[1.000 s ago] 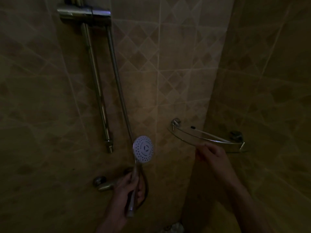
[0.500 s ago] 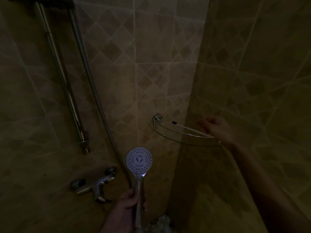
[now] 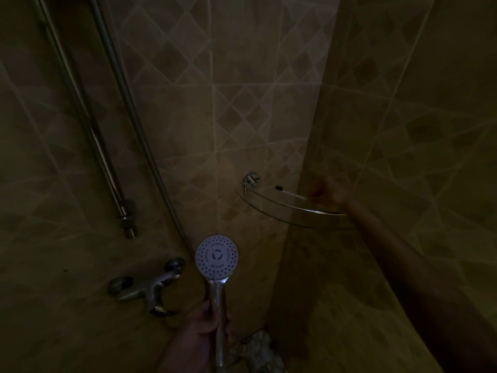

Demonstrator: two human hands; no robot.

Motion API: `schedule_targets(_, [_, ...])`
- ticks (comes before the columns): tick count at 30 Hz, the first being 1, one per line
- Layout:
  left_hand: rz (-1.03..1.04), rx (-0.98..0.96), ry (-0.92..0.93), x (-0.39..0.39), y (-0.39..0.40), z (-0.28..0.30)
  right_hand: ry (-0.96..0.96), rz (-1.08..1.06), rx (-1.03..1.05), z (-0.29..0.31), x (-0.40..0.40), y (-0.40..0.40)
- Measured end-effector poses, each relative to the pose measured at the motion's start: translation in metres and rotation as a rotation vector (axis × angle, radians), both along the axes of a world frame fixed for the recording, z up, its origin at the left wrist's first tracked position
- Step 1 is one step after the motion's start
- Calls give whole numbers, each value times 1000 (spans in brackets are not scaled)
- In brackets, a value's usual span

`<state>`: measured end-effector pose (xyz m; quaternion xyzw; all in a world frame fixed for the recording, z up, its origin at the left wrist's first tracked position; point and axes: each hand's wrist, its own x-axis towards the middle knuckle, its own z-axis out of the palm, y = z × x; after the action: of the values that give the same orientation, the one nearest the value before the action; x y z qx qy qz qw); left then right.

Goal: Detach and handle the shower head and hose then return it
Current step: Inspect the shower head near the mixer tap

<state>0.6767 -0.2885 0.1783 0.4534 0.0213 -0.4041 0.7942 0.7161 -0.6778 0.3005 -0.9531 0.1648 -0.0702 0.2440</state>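
The white round shower head [image 3: 216, 256] faces me, upright on its chrome handle. My left hand [image 3: 205, 323] grips that handle low in the middle of the view. The metal hose [image 3: 129, 103] runs from the upper left down behind the head. My right hand [image 3: 329, 191] is stretched out to the glass corner shelf [image 3: 285, 211] and sits at its back right part; it is blurred and dim, so its fingers cannot be made out. A thin stick-like item [image 3: 289, 192] lies on the shelf beside that hand.
A chrome slide rail [image 3: 88, 122] runs down the left wall, ending in a bolt. The mixer tap [image 3: 146, 288] is fixed to the wall left of the head. Tiled walls meet in a corner. Something pale lies on the floor [image 3: 259, 348] below.
The view has shifted down and right, so the rail holder has left the top. My left hand has turned the shower head more upright. My right hand has moved from the shelf's front rim to its back.
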Motion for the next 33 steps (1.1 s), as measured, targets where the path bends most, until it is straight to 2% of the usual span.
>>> schedule_targets(4, [21,26,-13,2,0,2,50,48,-123,2,-1,6])
schedule_targets(9, [18,5,23,4,3,5,110,21,-141,8,-1,16])
schedule_targets(11, [4,-11,40,4,7,4,48,-85,-20,12,-5,17])
schedule_targets(14, [-53,25,18,2,10,7,-77,-104,234,24,-10,24])
schedule_targets(17, [-58,-37,40,-1,15,7,-205,-132,321,41,-18,40])
schedule_targets(20, [-27,-60,57,-3,17,8,-276,-59,365,53,-32,60])
schedule_targets(22, [-20,-71,61,-6,21,5,-287,22,477,57,-48,80])
schedule_targets(28, [30,66,-18,-17,37,2,-244,246,621,13,-81,153])
schedule_targets(33, [95,41,97,-33,45,-5,-143,217,574,-56,-93,196])
